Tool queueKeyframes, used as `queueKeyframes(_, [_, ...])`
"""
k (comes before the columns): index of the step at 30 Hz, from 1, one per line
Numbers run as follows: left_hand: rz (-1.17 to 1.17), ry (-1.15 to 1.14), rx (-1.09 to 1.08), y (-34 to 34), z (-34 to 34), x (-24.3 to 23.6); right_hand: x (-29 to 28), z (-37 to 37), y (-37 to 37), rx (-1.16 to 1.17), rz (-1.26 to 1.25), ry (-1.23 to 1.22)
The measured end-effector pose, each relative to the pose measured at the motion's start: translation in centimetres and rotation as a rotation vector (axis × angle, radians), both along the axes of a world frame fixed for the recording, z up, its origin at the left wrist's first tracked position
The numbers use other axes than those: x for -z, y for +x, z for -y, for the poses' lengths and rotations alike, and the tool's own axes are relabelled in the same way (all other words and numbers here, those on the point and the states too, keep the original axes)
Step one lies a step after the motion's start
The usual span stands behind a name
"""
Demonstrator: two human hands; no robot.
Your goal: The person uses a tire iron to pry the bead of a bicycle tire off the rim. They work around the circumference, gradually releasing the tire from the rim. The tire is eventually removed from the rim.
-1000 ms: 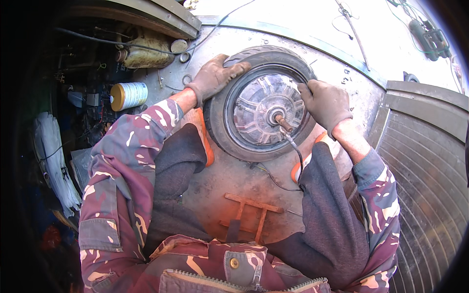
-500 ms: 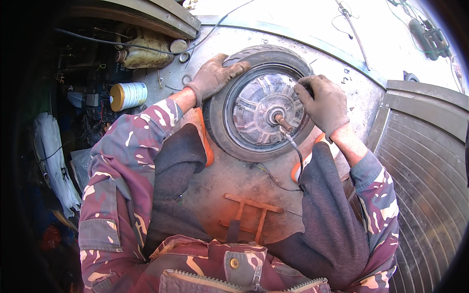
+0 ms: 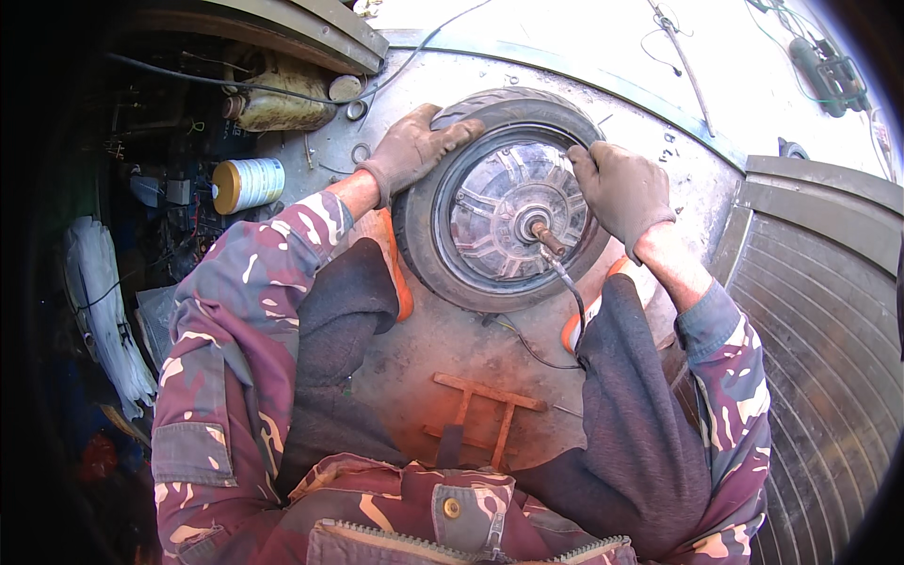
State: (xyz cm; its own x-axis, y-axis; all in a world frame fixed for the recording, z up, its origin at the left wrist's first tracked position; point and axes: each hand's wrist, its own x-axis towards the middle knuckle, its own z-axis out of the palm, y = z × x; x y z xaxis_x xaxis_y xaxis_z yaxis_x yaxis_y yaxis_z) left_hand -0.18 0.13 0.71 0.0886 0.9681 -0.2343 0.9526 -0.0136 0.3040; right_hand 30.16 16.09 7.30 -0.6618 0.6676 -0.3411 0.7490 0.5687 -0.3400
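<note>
A wheel with a black tyre and a scuffed metal hub motor lies on the ground between my feet. A rusty axle stands out of the hub, with a cable leading from its base. My gloved left hand grips the tyre at its upper left, thumb stretched toward the rim. At the right side of the rim, my gloved right hand is closed, its fingers curled by the tyre's edge. Whatever lies within those fingers is hidden.
An orange-rusted metal frame lies nearer to me. On the left are a white tub, a dirty jerrycan and dim clutter. A ribbed metal panel stands at the right. A long cable crosses the upper left.
My right hand has turned and its fingers have curled in more at the rim. My left hand has stayed on the tyre, and the wheel looks almost unmoved.
</note>
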Motion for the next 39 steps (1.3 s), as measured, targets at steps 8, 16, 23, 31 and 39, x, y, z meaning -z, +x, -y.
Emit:
queueKeyframes(8, [0.002, -0.022, -0.010, 0.1, 0.0, -0.3, 2.5, -1.2, 1.8, 0.689, -0.368, -1.093])
queueKeyframes(16, [0.053, 0.050, 0.035, 0.1, -0.4, -0.5, 1.3, -0.5, 2.5, 0.130, -0.285, 0.064])
queueKeyframes(23, [0.041, 0.043, 0.003, 0.2, -0.3, -0.4, 0.3, -0.4, 1.9, -0.084, -0.078, 0.155])
queueKeyframes(31, [0.051, 0.112, 0.045, 0.2, -0.3, -0.5, 1.6, -0.1, 1.1, 0.512, -0.256, -0.895])
queueKeyframes(39, [0.116, 0.085, 0.002, 0.4, -0.4, -0.9, 1.2, 1.1, 1.6, 0.170, -0.220, -0.129])
